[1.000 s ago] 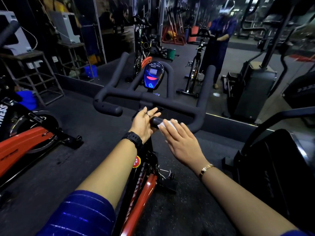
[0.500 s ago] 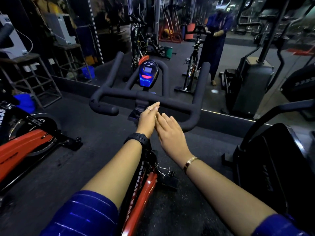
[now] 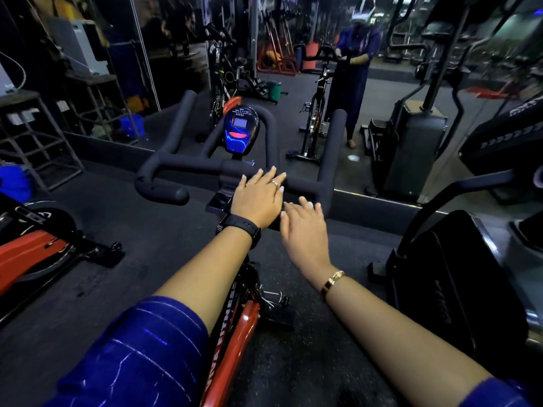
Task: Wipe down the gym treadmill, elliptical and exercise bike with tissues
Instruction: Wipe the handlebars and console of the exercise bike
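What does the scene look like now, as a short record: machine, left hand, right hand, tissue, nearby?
machine: bike, console lit
left hand: flat on the handlebar centre, fingers straight
right hand: fingers straight, at the bar just right of it
tissue: not visible
nearby: second bike at left

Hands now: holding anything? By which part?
Nothing gripped. Left hand lies flat on the handlebar centre; right hand flat beside it, fingers straight. Any tissue under a palm is hidden.
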